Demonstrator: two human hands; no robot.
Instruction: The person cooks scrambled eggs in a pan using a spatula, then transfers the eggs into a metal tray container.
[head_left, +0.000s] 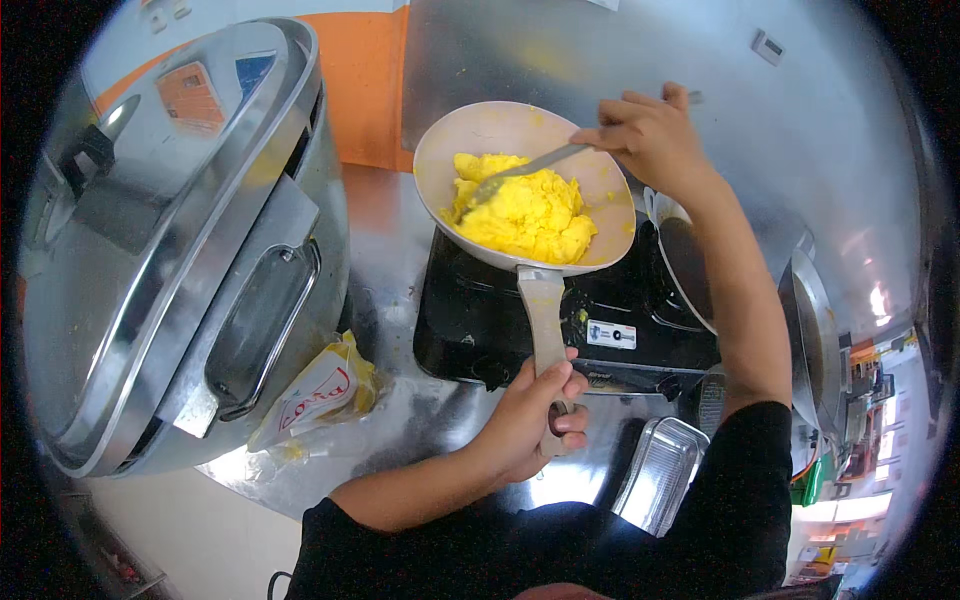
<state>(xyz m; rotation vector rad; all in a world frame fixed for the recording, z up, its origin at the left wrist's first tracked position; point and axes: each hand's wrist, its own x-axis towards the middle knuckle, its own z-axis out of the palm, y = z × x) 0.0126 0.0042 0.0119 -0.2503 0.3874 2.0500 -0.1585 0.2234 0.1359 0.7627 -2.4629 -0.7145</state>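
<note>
My left hand (536, 420) grips the beige handle (546, 315) of a cream-coloured frying pan (495, 127). The pan is tilted over the left side of a black two-burner gas stove (469, 330). Inside it lies a soft mound of yellow scrambled egg (540, 217). Above the pan's right rim, my right hand (649, 139) is closed around a grey spatula (555, 156). The spatula's blurred head touches the left part of the egg.
A large metal lidded vessel (300, 315) stands on the left, beside a plastic bag (322, 394) with yellow contents. A second pan (686, 259) sits on the right burner. A foil tray (664, 469) lies in front of the stove. Farther right is a metal wok (817, 337).
</note>
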